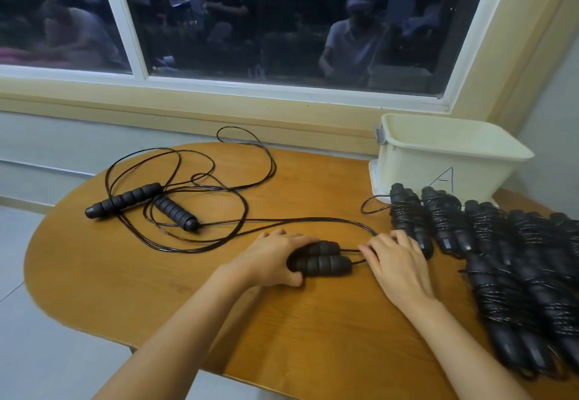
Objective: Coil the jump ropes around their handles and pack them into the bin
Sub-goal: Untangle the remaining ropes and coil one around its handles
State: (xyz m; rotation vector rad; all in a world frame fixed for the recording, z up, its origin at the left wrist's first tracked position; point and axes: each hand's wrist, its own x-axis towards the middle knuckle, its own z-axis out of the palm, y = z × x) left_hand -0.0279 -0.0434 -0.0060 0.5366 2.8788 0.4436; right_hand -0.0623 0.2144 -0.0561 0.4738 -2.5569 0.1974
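- Your left grip [275,258] is curled round the left ends of two black ribbed foam handles [326,258]. They lie side by side on the rounded brown wooden worktop [141,280], near its middle.
- Your right grip [398,265] lies palm down just right of those handles, its fingertips at the thin black cord [351,249] where it leaves them. I cannot tell whether it pinches the cord.
- The cord trails off left in loose loops across the worktop.
- A second uncoiled black jump rope [125,200] lies at the far left.
- A pile of coiled black jump ropes [517,274] fills the right side, just beside your right grip.
- The cream plastic bin [416,174] stands at the far right, behind that pile.
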